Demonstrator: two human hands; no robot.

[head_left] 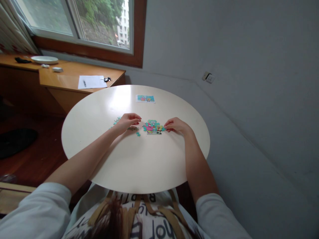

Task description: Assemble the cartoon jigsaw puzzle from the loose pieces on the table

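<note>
A partly joined jigsaw puzzle (153, 127) with pink and yellow cartoon figures on teal lies flat on the round white table (149, 162). At its right edge, my right hand (176, 124) is closed in a pinch on what looks like a small puzzle piece. My left hand (128, 121) hovers just left of the puzzle with its fingers pinched together; whatever they hold, if anything, is too small to make out. Loose puzzle pieces (117, 120) lie beyond and under my left hand, partly hidden by it. One teal piece (138, 134) sits apart near the puzzle.
A small picture card (145, 98) with similar figures lies toward the table's far side. Behind on the left, a wooden desk (67, 73) holds a paper sheet (91, 82), keys (107, 79) and a white plate (45, 60). A grey wall (249, 83) stands to the right.
</note>
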